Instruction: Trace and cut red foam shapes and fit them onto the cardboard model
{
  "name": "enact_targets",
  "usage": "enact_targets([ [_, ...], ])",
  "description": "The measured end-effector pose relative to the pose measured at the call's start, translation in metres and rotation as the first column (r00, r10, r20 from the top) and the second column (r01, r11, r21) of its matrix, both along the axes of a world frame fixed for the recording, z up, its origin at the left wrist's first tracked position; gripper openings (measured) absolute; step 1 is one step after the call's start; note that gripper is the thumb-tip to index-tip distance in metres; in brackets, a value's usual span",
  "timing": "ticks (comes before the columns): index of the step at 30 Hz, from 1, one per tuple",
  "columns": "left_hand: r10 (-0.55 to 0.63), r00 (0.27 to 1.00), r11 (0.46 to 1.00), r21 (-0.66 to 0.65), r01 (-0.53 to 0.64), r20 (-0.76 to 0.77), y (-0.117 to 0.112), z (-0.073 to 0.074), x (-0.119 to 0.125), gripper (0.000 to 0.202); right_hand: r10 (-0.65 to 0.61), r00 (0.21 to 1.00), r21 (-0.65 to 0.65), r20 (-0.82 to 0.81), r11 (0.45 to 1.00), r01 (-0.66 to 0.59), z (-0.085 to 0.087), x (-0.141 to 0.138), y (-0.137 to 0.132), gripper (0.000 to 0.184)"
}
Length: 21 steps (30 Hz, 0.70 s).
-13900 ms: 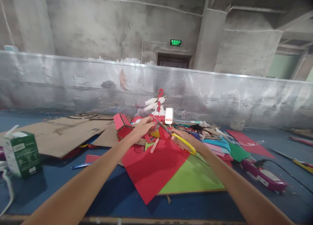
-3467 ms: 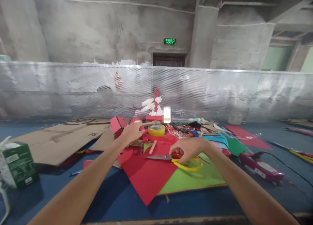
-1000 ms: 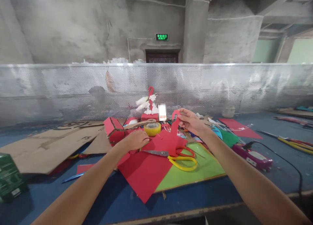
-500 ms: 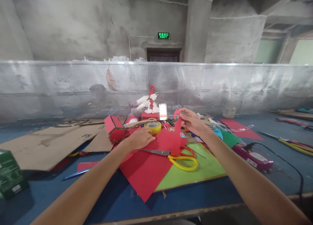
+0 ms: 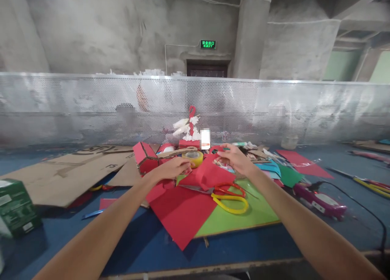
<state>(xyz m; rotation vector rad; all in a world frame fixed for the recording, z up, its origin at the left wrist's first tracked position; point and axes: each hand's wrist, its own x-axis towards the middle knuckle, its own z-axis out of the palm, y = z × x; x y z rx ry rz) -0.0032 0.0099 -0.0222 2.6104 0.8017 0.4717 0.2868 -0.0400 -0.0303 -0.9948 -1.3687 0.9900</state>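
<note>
My right hand [image 5: 236,160] pinches the hooked end of a red paper cutout [image 5: 204,175], which bends in a curve down towards the scissors. My left hand [image 5: 175,168] is closed, its fingertips by the roll of yellow tape [image 5: 195,159] and the red paper; what they grip, if anything, is hidden. Below both hands lie scissors [image 5: 230,203] with yellow and red handles, their blades partly under red paper. They rest across a red sheet [image 5: 184,219] and a lime-green board [image 5: 258,211].
Behind stands a red hook-topped stem [image 5: 191,121] with white pieces. A red-covered cardboard piece [image 5: 145,158] and flat cardboard [image 5: 70,176] lie left, near a green box [image 5: 18,209]. At right are a purple corded tool [image 5: 319,200] and yellow-handled pliers [image 5: 368,184].
My right hand has lowered slightly, and the upright red cutout now bends over. My left fingers have drawn together, and a patch of green shows beneath them.
</note>
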Motion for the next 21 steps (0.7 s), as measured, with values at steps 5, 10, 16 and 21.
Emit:
enact_targets([
  [5, -0.048, 0.981, 0.927, -0.358, 0.114, 0.188, -0.007, 0.000, 0.000, 0.043, -0.051, 0.994, 0.034, 0.100, 0.998, 0.047, -0.014, -0.004, 0.007, 0.035],
  [10, -0.153, 0.959, 0.865, -0.436, 0.247, 0.239, -0.016, 0.000, 0.005, 0.059, -0.125, 0.990, 0.090, 0.059, 0.989, 0.120, -0.011, -0.015, 0.004, 0.030],
  [16, -0.140, 0.935, 0.769, -0.559, 0.309, 0.324, -0.025, 0.014, 0.002, 0.042, -0.165, 0.981, 0.125, 0.106, 0.981, 0.151, -0.006, -0.017, 0.001, 0.027],
  [21, -0.004, 0.998, 0.833, -0.552, 0.041, 0.069, -0.022, 0.024, -0.015, 0.061, -0.089, 0.931, 0.130, 0.353, 0.990, 0.045, -0.012, -0.019, -0.001, 0.025],
])
